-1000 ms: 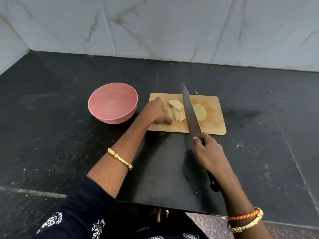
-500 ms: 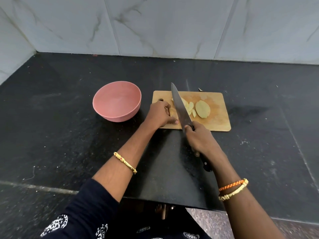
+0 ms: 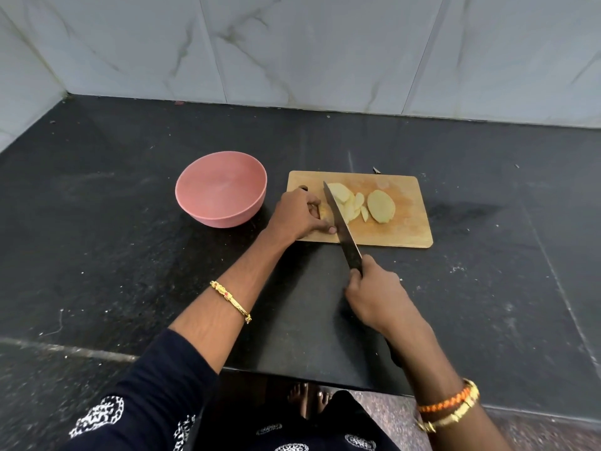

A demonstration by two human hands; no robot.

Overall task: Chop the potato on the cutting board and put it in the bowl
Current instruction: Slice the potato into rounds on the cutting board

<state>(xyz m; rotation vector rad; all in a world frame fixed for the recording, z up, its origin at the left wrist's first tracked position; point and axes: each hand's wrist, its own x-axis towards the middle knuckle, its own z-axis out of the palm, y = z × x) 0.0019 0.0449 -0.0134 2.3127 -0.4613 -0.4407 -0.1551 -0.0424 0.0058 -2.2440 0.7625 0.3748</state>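
- Round pink bowl (image 3: 221, 189) just left of board, no potato inside; placed for transfer.
- Left hand (image 3: 298, 213), fingers curled, pinned uncut pale potato piece (image 3: 325, 212) for slicing.
- Long steel knife (image 3: 341, 226) angled across rectangular wooden cutting board (image 3: 403, 227), beside cut slices (image 3: 361, 203).
- Right hand (image 3: 377, 296), fingers wrapped around handle.

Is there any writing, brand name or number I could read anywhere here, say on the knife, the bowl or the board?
None can be read.
The knife blade shows no legible mark.
The pink bowl and the cutting board are plain.
The dark sleeve carries white printed patterns, not letters.
The wall tiles show only veining.
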